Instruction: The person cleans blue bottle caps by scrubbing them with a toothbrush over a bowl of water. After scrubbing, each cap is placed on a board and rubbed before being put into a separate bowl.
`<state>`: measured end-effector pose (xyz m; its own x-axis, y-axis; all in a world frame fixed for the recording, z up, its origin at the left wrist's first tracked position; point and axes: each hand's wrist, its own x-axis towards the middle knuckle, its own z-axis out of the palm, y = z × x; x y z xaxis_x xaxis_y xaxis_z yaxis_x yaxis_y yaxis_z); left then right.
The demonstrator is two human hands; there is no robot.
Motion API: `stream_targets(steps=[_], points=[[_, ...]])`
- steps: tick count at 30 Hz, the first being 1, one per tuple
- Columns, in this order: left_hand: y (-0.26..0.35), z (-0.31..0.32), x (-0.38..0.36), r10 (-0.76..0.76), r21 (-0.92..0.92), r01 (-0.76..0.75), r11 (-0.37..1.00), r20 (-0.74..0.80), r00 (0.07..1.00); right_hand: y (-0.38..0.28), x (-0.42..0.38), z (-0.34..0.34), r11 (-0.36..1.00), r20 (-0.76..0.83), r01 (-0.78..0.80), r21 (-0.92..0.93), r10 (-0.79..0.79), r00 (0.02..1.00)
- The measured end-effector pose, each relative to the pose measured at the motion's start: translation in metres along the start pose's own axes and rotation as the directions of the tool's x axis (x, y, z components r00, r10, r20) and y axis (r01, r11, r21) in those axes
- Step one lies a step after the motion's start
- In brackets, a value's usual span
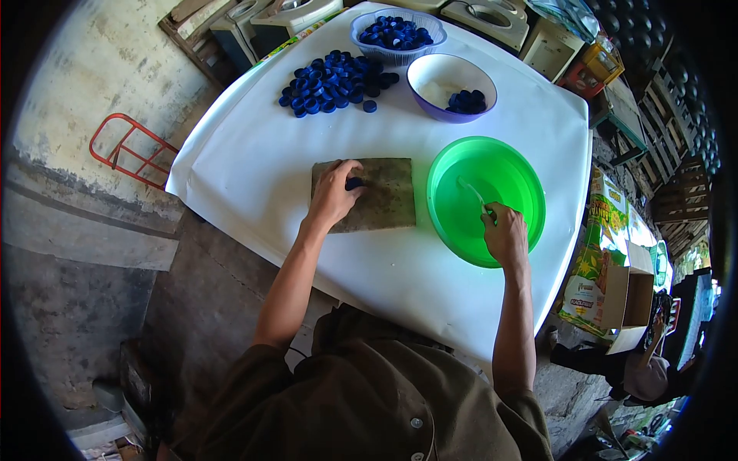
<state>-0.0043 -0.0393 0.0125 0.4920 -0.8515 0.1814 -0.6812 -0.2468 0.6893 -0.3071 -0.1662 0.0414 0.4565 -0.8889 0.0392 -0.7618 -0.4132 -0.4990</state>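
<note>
My left hand [335, 194] rests over a worn brown board [388, 203], its thumb and fingers closed around a dark blue bottle cap [354, 184]. Held in my right hand [506, 234] is a thin pale spoon [470, 189], its far end inside the bright green basin [525, 180]. What the basin contains is hard to make out. Beyond the board lies a loose heap of blue bottle caps [330, 84]. A purple-and-white bowl [453, 67] holds some caps beside a whitish substance.
A pale blue scalloped bowl [396, 56] full of caps stands at the far edge of the white-covered table [254, 154]. Along the left wall is a red metal frame [131, 150]. An open cardboard box [626, 300] and another person [646, 369] are at the right.
</note>
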Motion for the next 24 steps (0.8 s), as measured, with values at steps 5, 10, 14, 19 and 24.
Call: stream_targets(steps=[5, 10, 14, 19, 24], points=[[-0.009, -0.008, 0.004, 0.157, -0.156, -0.175, 0.972, -0.124, 0.980, -0.002, 0.002, -0.003, 0.999, -0.001, -0.025, 0.033, 0.025, 1.000], [-0.015, -0.014, -0.007, 0.151, -0.320, -0.201, 0.926, -0.176, 0.973, 0.002, 0.004, 0.000, 0.998, -0.019, 0.004, 0.057, -0.003, 1.000], [-0.020, -0.016, -0.030, 0.121, -0.075, -0.122, 0.990, -0.016, 0.993, 0.000, 0.006, -0.002, 0.997, 0.020, -0.033, 0.075, 0.031, 0.999], [-0.017, -0.020, -0.034, 0.176, 0.038, -0.174, 0.984, -0.029, 0.984, -0.001, 0.005, -0.003, 0.995, 0.011, -0.026, 0.094, 0.025, 1.000], [-0.021, -0.021, -0.042, 0.145, 0.173, -0.155, 0.973, 0.069, 0.987, -0.001, 0.006, -0.002, 0.994, 0.036, -0.050, 0.094, 0.047, 0.998]])
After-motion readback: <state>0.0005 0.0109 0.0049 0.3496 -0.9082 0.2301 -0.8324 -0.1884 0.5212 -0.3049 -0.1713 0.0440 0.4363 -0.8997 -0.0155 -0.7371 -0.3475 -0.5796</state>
